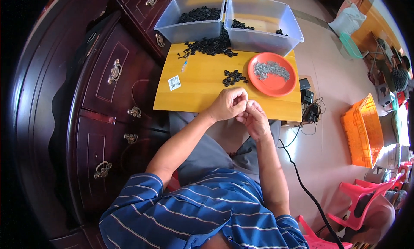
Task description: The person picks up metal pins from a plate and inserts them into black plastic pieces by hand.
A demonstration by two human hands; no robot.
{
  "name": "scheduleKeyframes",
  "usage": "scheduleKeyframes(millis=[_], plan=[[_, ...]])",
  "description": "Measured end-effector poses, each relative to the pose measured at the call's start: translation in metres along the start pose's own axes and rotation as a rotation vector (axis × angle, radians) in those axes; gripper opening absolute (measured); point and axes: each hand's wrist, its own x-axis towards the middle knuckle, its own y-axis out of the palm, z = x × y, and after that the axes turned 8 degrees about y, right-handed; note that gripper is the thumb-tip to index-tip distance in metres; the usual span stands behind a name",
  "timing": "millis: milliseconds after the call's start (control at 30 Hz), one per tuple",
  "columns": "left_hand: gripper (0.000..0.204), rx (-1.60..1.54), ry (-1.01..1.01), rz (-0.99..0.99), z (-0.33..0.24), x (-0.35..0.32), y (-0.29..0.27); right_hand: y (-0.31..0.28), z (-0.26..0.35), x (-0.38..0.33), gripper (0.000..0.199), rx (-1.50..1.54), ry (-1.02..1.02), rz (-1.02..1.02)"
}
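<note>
My left hand (228, 104) and my right hand (256, 120) meet just above the near edge of the yellow table (194, 96). Both have their fingers pinched together, tips almost touching; whatever sits between them is too small or hidden to name. Beyond them lies a small cluster of black round parts (233, 78). To its right, an orange-red plate (274, 90) carries a spread of small grey metal pieces (271, 69). A larger heap of black parts (211, 45) spreads along the table's far side.
Two clear plastic bins, one on the left (189, 31) and one on the right (263, 40), stand at the back with black parts inside. A white label (174, 83) lies left. Dark wooden drawers (108, 72) flank the left; an orange crate (363, 130) and black cable (302, 178) are right.
</note>
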Motion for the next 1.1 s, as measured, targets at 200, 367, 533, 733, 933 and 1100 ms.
scheduleKeyframes(millis=[200, 367, 533, 733, 933, 1100], plan=[[0.004, -0.022, 0.042, 0.091, -0.015, -0.027, -0.01, -0.008, -0.003, -0.013, 0.013, -0.039, 0.127, 0.204], [0.011, -0.085, 0.103, 0.048, -0.018, -0.036, -0.015, 0.001, 0.003, -0.015, 0.013, -0.168, 0.152, 0.175], [0.005, 0.129, 0.268, -0.058, -0.023, -0.041, -0.021, 0.008, 0.006, -0.013, 0.012, -0.263, 0.153, 0.184], [0.006, -0.128, -0.029, -0.234, -0.004, -0.058, -0.015, 0.026, 0.007, -0.004, 0.014, -0.451, 0.066, 0.075], [0.013, -0.026, -0.165, -0.309, 0.024, -0.069, -0.017, 0.021, 0.031, 0.008, 0.013, -0.778, -0.071, -0.006], [0.013, 0.034, -0.157, -0.475, 0.048, -0.078, -0.032, 0.004, 0.089, 0.024, 0.014, -1.386, -0.6, -0.411]])
